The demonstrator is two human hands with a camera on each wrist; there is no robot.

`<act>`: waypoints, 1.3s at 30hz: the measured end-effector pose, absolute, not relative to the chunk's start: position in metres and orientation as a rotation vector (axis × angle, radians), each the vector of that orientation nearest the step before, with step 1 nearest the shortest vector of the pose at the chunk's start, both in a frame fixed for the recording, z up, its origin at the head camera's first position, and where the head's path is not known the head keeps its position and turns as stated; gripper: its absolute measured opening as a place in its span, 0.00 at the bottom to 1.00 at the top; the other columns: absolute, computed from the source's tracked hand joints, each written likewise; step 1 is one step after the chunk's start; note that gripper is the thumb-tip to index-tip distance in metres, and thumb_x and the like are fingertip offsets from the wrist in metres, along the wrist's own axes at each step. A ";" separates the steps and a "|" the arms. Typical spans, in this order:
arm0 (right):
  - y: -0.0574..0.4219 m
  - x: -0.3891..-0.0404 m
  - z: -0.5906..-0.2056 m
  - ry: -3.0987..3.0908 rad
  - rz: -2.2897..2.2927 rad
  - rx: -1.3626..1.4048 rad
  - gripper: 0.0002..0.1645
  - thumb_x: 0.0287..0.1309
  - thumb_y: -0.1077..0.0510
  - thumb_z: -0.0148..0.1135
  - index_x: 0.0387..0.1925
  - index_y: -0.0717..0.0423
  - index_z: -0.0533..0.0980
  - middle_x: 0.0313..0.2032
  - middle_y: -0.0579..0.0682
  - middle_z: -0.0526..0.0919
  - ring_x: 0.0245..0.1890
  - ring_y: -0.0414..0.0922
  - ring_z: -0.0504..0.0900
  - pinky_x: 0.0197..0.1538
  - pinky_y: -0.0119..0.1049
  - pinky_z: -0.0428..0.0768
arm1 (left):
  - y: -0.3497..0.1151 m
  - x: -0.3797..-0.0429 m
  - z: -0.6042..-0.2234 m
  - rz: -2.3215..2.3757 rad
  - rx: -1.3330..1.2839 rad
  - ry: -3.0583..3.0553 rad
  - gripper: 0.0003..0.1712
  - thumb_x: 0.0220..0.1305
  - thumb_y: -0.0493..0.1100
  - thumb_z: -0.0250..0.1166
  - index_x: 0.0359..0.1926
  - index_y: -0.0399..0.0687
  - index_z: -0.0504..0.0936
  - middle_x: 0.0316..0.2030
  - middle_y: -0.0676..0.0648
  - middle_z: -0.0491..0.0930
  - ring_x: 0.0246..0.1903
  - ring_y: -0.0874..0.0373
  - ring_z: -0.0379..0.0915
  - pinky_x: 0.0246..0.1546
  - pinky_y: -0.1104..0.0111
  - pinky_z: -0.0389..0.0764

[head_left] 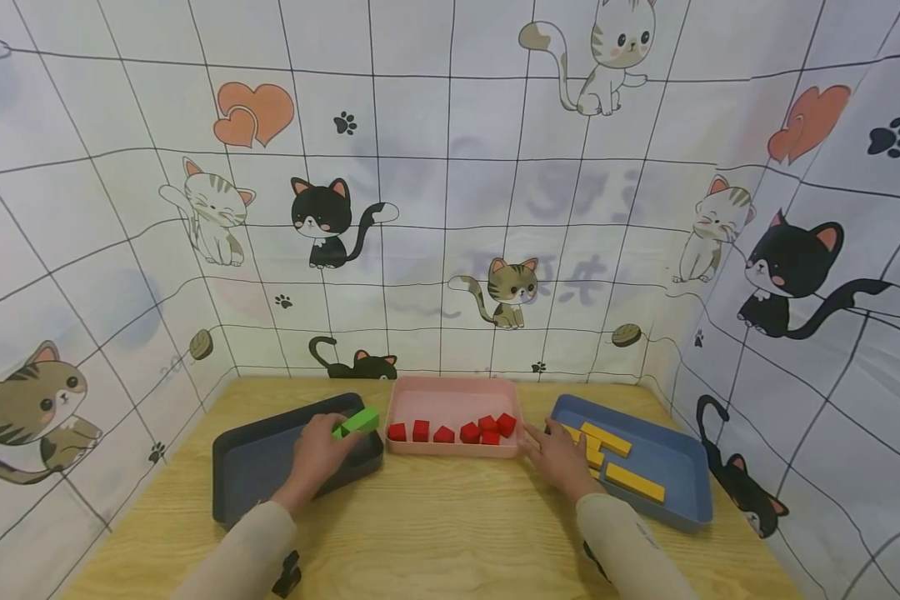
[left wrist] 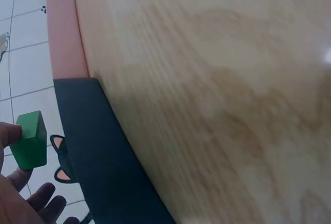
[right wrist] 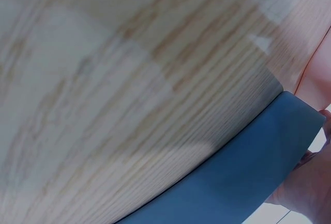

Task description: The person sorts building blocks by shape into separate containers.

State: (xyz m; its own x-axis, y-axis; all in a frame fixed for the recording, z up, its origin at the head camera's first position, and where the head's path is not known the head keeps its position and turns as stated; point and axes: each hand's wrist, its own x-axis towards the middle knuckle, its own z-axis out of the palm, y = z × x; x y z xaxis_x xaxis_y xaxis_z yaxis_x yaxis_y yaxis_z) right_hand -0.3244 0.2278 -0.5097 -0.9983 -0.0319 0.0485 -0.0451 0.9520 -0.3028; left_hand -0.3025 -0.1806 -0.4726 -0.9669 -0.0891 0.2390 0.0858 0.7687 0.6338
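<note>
My left hand (head_left: 321, 454) is over the right part of the dark grey tray (head_left: 228, 479). It pinches a green block (head_left: 362, 420) between thumb and finger; the left wrist view shows the block (left wrist: 32, 140) raised beyond the dark tray wall (left wrist: 103, 151). My right hand (head_left: 558, 458) is at the left end of the blue tray (head_left: 693, 518), its fingertips by the right rim of the pink tray (head_left: 453, 451). Nothing shows in its fingers. In the right wrist view the blue tray's wall (right wrist: 243, 167) hides much of this hand (right wrist: 305, 188).
Several red blocks (head_left: 421, 431) lie along the near side of the pink tray. Several long yellow blocks (head_left: 634, 482) lie in the blue tray, partly behind the right hand. The trays stand on a wooden table (head_left: 450, 525), with a cat-patterned cloth (head_left: 420, 192) behind and at the sides.
</note>
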 end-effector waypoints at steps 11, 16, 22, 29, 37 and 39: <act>0.231 -0.326 -0.511 -3.056 0.485 0.065 0.34 0.70 0.35 0.50 0.71 0.44 0.68 0.71 0.67 0.58 0.71 0.66 0.55 0.67 0.74 0.38 | -0.189 -0.295 -0.481 -0.858 0.093 -2.778 0.26 0.63 0.51 0.68 0.53 0.35 0.80 0.51 0.32 0.76 0.49 0.37 0.72 0.45 0.42 0.70; 0.231 -0.325 -0.510 -3.062 0.455 0.074 0.34 0.70 0.36 0.51 0.71 0.43 0.68 0.71 0.67 0.59 0.71 0.66 0.56 0.67 0.73 0.39 | -0.188 -0.295 -0.485 -0.826 0.123 -2.792 0.28 0.63 0.52 0.68 0.55 0.36 0.80 0.52 0.32 0.76 0.50 0.35 0.72 0.46 0.40 0.69; 0.233 -0.325 -0.507 -3.054 0.433 0.102 0.34 0.70 0.36 0.51 0.70 0.44 0.69 0.70 0.68 0.60 0.70 0.66 0.57 0.66 0.74 0.40 | -0.187 -0.295 -0.489 -0.827 0.158 -2.798 0.28 0.62 0.52 0.69 0.56 0.36 0.81 0.53 0.31 0.75 0.51 0.35 0.70 0.46 0.40 0.67; 0.234 -0.326 -0.508 -3.029 0.423 0.115 0.35 0.70 0.36 0.51 0.71 0.47 0.69 0.70 0.69 0.60 0.70 0.67 0.58 0.66 0.74 0.40 | -0.187 -0.293 -0.486 -0.814 0.178 -2.838 0.30 0.62 0.55 0.68 0.55 0.36 0.81 0.54 0.31 0.74 0.54 0.34 0.67 0.50 0.37 0.63; 0.235 -0.327 -0.508 -3.017 0.417 0.115 0.37 0.70 0.35 0.49 0.73 0.48 0.66 0.71 0.69 0.59 0.70 0.67 0.56 0.66 0.74 0.38 | -0.179 -0.301 -0.479 -0.742 0.109 -2.811 0.32 0.66 0.58 0.63 0.60 0.37 0.78 0.57 0.32 0.73 0.57 0.33 0.66 0.52 0.36 0.64; 0.235 -0.326 -0.508 -3.013 0.417 0.123 0.38 0.70 0.34 0.49 0.73 0.48 0.65 0.71 0.69 0.59 0.70 0.68 0.56 0.66 0.74 0.37 | -0.173 -0.304 -0.478 -0.703 0.070 -2.819 0.33 0.66 0.58 0.63 0.61 0.38 0.78 0.59 0.32 0.72 0.58 0.33 0.66 0.55 0.35 0.63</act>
State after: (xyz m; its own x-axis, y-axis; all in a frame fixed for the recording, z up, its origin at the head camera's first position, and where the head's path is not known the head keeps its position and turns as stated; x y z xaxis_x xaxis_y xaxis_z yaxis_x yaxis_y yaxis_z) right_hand -0.3265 0.2352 -0.5075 -0.9920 -0.0665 0.1073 -0.0931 0.9593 -0.2666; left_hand -0.3043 -0.1733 -0.4778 -0.9714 -0.1024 0.2144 0.0103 0.8834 0.4685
